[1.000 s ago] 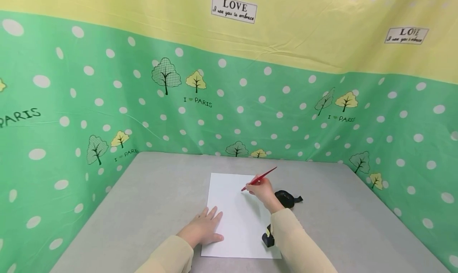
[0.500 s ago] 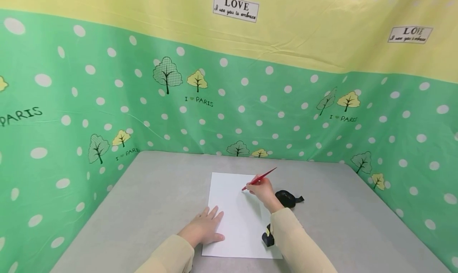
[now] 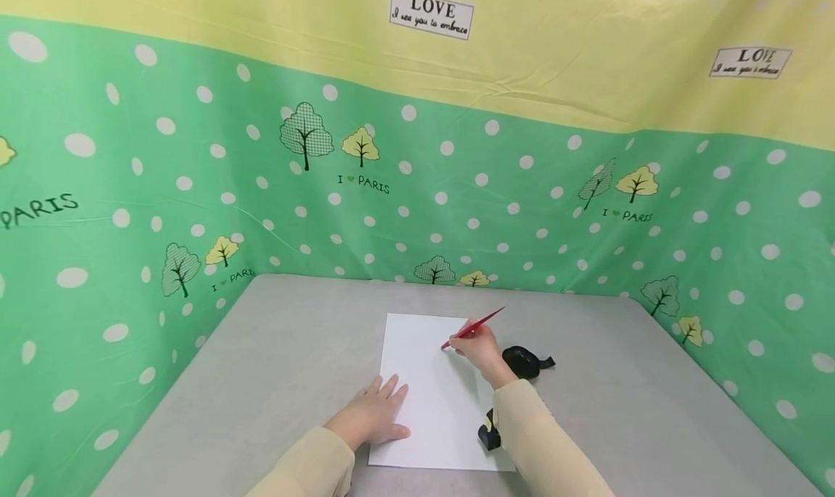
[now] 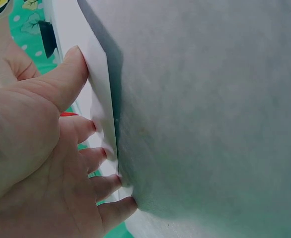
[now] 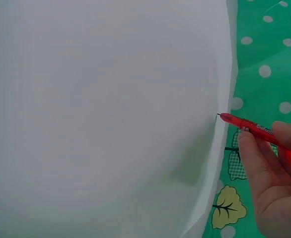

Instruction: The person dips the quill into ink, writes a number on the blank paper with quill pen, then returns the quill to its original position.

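Observation:
A white sheet of paper (image 3: 430,403) lies on the grey table. My right hand (image 3: 481,346) pinches a slim red pen (image 3: 481,322) over the sheet's upper part. In the right wrist view the pen (image 5: 254,129) points its thin dark tip at the paper, and whether the tip touches it is hard to tell. No marks are visible on the sheet. My left hand (image 3: 373,414) rests with spread fingers on the paper's left edge. The left wrist view shows that hand's (image 4: 41,144) thumb and fingertips along the sheet's edge.
A rounded black object (image 3: 520,362) with a short strap sits beside the right wrist. Another black piece (image 3: 488,436) with a yellow patch shows by the right sleeve. A green and yellow printed curtain (image 3: 365,222) stands behind the grey table (image 3: 293,337).
The pen's upper end dips very slightly while its tip stays at nearly the same spot. The left hand holds still on the paper, and the head view shifts a little.

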### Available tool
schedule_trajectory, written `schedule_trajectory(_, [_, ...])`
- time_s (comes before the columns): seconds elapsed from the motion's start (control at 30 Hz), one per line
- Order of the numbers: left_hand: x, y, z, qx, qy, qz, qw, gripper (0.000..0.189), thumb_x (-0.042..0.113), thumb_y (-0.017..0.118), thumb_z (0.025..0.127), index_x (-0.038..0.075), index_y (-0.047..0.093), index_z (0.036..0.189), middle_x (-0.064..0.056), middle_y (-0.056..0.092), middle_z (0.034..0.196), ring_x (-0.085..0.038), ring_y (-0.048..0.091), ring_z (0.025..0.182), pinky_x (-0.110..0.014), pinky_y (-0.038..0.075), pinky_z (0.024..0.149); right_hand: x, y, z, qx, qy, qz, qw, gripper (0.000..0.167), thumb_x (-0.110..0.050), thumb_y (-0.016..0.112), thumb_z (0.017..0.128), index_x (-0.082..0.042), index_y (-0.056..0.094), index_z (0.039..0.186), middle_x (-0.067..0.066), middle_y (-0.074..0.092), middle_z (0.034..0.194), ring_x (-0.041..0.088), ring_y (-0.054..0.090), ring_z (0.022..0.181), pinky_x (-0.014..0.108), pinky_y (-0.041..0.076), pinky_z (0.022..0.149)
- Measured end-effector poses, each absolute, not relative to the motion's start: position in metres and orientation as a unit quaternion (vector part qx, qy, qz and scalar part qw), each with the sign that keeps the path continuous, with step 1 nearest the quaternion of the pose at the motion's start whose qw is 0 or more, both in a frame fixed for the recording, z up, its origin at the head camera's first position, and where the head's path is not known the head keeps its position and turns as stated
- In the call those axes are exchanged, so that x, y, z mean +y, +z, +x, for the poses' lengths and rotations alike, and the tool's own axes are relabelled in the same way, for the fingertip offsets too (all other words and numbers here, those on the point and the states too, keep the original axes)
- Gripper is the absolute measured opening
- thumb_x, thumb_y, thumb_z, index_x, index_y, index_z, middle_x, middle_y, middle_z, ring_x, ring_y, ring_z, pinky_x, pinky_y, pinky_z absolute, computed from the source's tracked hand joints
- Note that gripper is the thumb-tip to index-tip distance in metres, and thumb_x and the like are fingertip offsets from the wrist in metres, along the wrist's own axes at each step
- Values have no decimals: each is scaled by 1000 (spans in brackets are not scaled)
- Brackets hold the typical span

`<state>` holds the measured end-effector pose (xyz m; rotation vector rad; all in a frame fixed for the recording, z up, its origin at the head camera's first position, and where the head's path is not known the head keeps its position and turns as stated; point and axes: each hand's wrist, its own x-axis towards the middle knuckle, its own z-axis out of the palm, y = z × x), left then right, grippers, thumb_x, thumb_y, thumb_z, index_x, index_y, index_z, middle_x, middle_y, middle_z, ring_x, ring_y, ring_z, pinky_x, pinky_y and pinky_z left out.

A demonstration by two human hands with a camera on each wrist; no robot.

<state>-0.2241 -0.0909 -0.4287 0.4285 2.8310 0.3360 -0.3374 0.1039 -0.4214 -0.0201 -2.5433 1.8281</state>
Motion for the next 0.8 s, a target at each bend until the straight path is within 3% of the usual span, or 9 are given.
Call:
schedule_trajectory(0.4, [-90, -426, -222, 975, 117, 139, 126, 73, 47, 63, 82, 7, 41, 139, -15, 30, 145, -39, 22, 132, -53, 24, 104, 102, -423, -338, -816, 578, -5, 4, 16, 4, 67, 79, -1, 52, 78, 10, 64, 78, 22, 62, 74, 36, 55, 70])
schedule_trajectory(0.8, [-90, -424, -222, 976, 116, 141, 121, 72, 46, 63, 82, 6, 41, 138, -16, 31, 145, -40, 23, 132, -54, 24, 104, 102, -423, -338, -817, 576, 1, 6, 16, 5, 67, 78, -2, 53, 75, 10, 64, 76, 28, 63, 76, 36, 55, 69])
